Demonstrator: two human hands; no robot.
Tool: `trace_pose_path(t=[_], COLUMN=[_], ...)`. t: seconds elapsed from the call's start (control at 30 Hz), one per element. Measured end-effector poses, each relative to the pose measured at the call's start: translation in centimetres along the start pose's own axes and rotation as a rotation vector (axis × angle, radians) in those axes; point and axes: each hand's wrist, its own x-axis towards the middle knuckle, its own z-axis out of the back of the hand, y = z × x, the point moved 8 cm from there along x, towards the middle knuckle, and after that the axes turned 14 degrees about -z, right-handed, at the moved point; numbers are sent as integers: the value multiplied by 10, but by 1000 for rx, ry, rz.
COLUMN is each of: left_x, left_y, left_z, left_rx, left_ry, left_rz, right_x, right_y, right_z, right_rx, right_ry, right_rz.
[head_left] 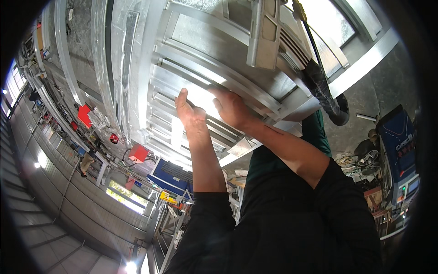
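Here we are, both hands over a broad, bright metal strip (pixel 200 97), which lies right between and beneath our fingers, set among the bars of a metal frame (pixel 365 66). Our left hand (pixel 189 113) sits at the strip's near side, one digit standing up and free, the others bent and partly hidden; whether they pinch the edge, we can't tell. Our right hand (pixel 232 108) reaches over from the other side, thumb apart from the fingers, fingertips down at the strip's surface, and there too we can't see a firm grip.

The way to handle this well, we'd judge: spread the pressure, keep both hands level, and nudge in small amounts so the strip stays parallel to the slim bars (pixel 237 82) just beyond our right fingertips. Skin should stay off those edges, which could well be sharp, and the glare under our fingers makes any gap hard to read, so feel counts.

Further out, beyond and right of the right fingers, there's a slotted grey tool (pixel 264 43), with a black-wrapped hose (pixel 321 86) beside it; elbows clear of that! Well left of our left fingers, a red box (pixel 138 154).
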Motion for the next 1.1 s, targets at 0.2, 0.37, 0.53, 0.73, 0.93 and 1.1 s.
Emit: trace_pose_path(t=[0.2, 0.37, 0.53, 0.73, 0.93, 1.1], left_x=[2, 1, -2, -3, -1, 1], left_y=[1, 0, -1, -2, 0, 2], left_z=[0, -1, -3, -1, -2, 0], left_rx=[-1, 6, 21, 15, 5, 3], left_ry=[64, 72, 18, -10, 28, 54], left_rz=[24, 5, -8, -16, 0, -2], right_x=[-2, -2, -1, -1, -2, -1], right_y=[-1, 2, -1, 0, 0, -1], right_z=[1, 3, 1, 1, 2, 1], right_rx=[37, 54, 9, 24, 28, 44], right_ry=[13, -29, 1, -11, -5, 15], right_rz=[6, 45, 27, 43, 60, 77])
